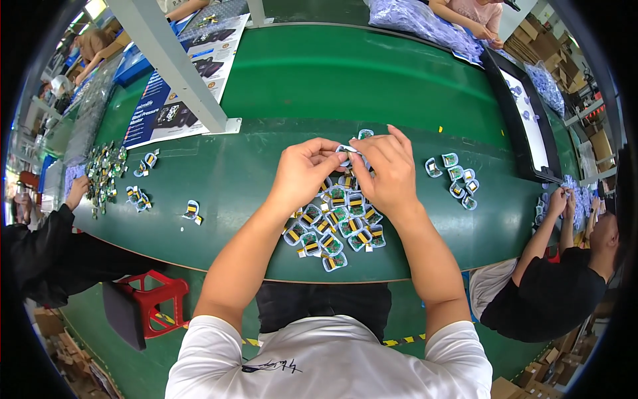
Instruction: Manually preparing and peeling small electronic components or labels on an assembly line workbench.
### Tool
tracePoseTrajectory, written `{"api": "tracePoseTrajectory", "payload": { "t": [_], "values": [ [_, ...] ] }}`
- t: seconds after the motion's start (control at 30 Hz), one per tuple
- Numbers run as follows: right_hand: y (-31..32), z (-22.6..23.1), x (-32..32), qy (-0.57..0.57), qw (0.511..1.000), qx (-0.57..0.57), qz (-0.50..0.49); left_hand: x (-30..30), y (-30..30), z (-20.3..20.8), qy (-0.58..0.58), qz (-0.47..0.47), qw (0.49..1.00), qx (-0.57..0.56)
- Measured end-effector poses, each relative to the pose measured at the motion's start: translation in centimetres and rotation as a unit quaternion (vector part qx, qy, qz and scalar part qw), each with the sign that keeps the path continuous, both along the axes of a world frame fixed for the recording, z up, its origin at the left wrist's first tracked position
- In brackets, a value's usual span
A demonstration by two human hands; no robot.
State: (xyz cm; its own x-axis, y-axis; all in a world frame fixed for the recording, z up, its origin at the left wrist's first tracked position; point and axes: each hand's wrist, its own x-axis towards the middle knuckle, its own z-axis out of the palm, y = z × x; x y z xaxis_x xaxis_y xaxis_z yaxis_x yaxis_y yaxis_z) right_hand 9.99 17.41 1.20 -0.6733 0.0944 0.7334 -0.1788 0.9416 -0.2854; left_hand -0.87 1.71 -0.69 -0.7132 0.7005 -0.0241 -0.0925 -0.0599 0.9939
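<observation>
My left hand [304, 170] and my right hand [387, 169] meet over the green table, fingertips pinched together on one small pale-blue plastic housing [345, 150]. Fingers cover most of that piece, so its inside is largely hidden. Below and between my wrists lies a pile of similar pale-blue housings [333, 228], several showing green circuit boards and black-and-yellow parts. One more housing [365, 133] rests just beyond my right fingers.
A smaller group of housings [455, 174] lies to the right; a few more [138, 198] and a heap of circuit boards [106, 171] lie left. A grey metal post [174, 63] stands on the table by a printed sheet [151, 110]. A black tray [525, 120] sits far right. Co-workers sit on both sides.
</observation>
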Motion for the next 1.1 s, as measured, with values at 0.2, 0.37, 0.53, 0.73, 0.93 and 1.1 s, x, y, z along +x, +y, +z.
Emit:
{"api": "tracePoseTrajectory", "payload": {
  "t": [0.2,0.37,0.53,0.73,0.93,1.1],
  "values": [
    [-0.6,-0.5,0.2,-0.042,0.990,-0.124,0.061,0.3,-0.3,0.5,0.072,0.005,0.997,-0.023],
    [0.3,1.2,0.7,-0.014,0.967,-0.118,0.224,0.0,-0.1,-0.4,0.106,0.066,0.988,0.087],
    [1.8,0.9,1.2,0.038,0.974,-0.150,0.165,0.2,-0.6,1.1,0.290,0.087,0.942,0.142],
    [1.0,0.9,0.7,0.039,0.972,-0.137,0.184,0.1,-0.9,1.2,0.334,0.085,0.926,0.154],
    [1.1,0.6,0.7,0.030,0.973,-0.144,0.177,0.2,-0.8,1.5,0.335,0.081,0.927,0.150],
    [1.1,0.4,0.6,0.028,0.971,-0.156,0.181,0.0,-0.9,1.3,0.348,0.076,0.924,0.140]
  ]
}}
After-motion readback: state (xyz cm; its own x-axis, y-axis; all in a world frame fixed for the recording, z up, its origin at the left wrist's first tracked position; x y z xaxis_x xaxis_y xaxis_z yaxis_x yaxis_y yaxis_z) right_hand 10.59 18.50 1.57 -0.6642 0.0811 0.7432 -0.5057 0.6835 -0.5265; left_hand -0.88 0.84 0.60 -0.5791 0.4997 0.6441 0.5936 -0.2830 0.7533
